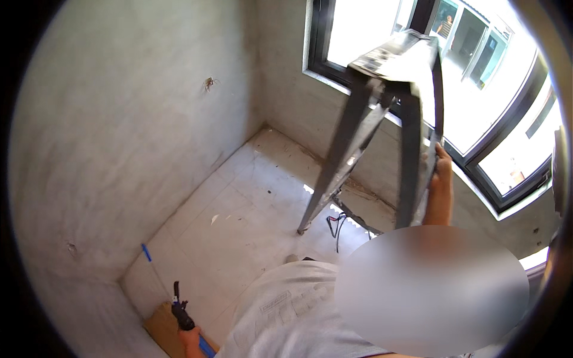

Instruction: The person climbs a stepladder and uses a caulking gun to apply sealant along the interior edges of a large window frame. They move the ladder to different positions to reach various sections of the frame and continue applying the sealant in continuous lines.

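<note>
My right hand [440, 173] is wrapped round the side rail of a grey metal stepladder [341, 152]. The ladder's top is a little blurred, and I cannot tell whether all its feet touch the floor. Low on the left, my left hand [190, 341] is closed round a black and blue hand tool [181, 315] whose exact kind I cannot make out. A thin rod appears to run up from that tool towards a small blue piece [147, 252] near the wall. A blurred patch hides part of my right arm and what lies beneath it.
A dark-framed window [477, 152] fills the upper right, close behind the ladder. Bare plaster walls [137, 119] meet in the corner. Dark cable [337, 224] lies on the tiled floor [224, 230] by the ladder's feet. A brown board-like piece [162, 325] is beside my left hand.
</note>
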{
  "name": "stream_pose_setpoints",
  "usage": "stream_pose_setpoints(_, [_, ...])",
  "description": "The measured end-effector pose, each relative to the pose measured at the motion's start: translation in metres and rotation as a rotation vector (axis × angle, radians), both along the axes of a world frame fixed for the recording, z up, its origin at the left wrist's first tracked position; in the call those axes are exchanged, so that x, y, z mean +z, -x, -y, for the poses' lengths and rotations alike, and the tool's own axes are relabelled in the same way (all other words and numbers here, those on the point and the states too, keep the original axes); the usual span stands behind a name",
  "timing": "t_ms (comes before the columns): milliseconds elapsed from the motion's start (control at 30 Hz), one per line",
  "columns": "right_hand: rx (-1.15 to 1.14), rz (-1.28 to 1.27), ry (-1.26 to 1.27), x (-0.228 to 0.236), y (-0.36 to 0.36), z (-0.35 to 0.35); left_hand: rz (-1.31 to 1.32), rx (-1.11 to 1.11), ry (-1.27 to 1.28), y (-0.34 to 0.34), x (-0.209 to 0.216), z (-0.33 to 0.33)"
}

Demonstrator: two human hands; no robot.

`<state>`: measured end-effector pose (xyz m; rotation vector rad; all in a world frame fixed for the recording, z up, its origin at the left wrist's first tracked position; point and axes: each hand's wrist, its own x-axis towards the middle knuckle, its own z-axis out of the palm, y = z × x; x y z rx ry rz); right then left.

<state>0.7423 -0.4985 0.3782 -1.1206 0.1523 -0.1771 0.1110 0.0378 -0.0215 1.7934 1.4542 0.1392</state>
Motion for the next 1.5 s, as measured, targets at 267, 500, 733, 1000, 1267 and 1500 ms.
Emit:
stream_pose_setpoints(267, [-0.172, -0.366, 0.479, -0.009, -0.004, 0.140, 0.158, -0.130, 0.191, -0.149, -0.026, -0.086])
stream_pose_setpoints(500, [-0.122, -0.448, 0.533, -0.047, 0.052, 0.096, -0.072, -0.389, 0.161, -0.300, 0.023, -0.305])
stream_pose_setpoints(733, [-0.720, 0.353, 0.110, 0.097, 0.149, 0.061, 0.073, -0.508, 0.242, -0.484, -0.047, -0.380])
stream_pose_setpoints(1000, [-0.739, -0.662, 1.507, 0.217, 0.158, -0.041, -0.100, -0.950, 0.142, -0.584, 0.008, -0.397])
stream_pose_setpoints(1267, [-0.613, -0.647, 1.762, 0.193, 0.115, 0.007, 0.125, -1.038, 0.192, -0.612, 0.084, -0.320])
stream_pose_setpoints(1500, [-0.422, -0.521, 1.675, 0.156, 0.131, -0.074, 0.094, -1.091, 0.199, -0.564, 0.093, -0.274])
